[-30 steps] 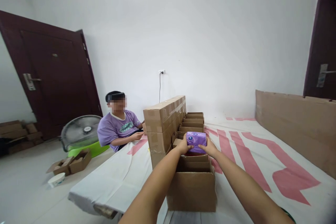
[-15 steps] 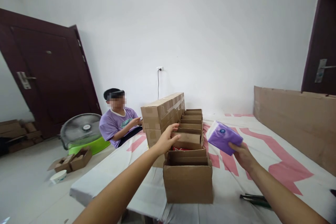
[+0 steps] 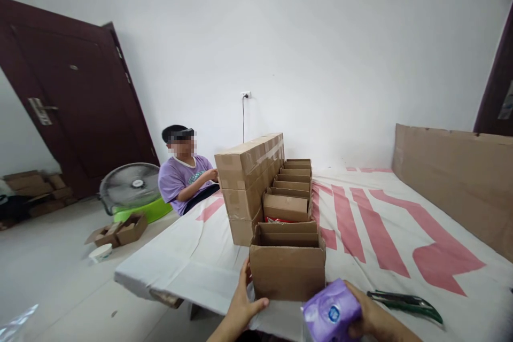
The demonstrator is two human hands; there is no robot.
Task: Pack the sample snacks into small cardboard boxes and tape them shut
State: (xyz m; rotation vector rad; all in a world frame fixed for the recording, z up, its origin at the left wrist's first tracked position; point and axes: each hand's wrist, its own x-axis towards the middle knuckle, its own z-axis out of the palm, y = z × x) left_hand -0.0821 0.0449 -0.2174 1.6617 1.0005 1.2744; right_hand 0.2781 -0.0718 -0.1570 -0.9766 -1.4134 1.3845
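Observation:
My right hand [image 3: 364, 312] grips a purple soft pack of tissues [image 3: 332, 312] with a round blue mark, low in front of the nearest box's right corner. My left hand [image 3: 245, 302] is at that box's left front corner, thumb and fingers spread apart; whether its fingertips touch the cardboard I cannot tell. The nearest cardboard box [image 3: 286, 272] stands with its top flaps up, and its inside is mostly hidden. Behind it, a row of similar open boxes [image 3: 294, 186] runs toward the wall, with something red showing in the second box [image 3: 285, 207].
A wall of stacked taped cartons [image 3: 236, 192] stands left of the row. A green-handled utility knife [image 3: 409, 302] lies on the cloth-covered table [image 3: 356, 288]. Across the table's left side sits a person [image 3: 186, 179], near a floor fan [image 3: 130, 187]. A long cardboard sheet [image 3: 449, 176] stands at right.
My left hand has drawn back from above the row to the nearest box's front left corner. My right hand has brought the tissue pack down and toward me, near that box's front.

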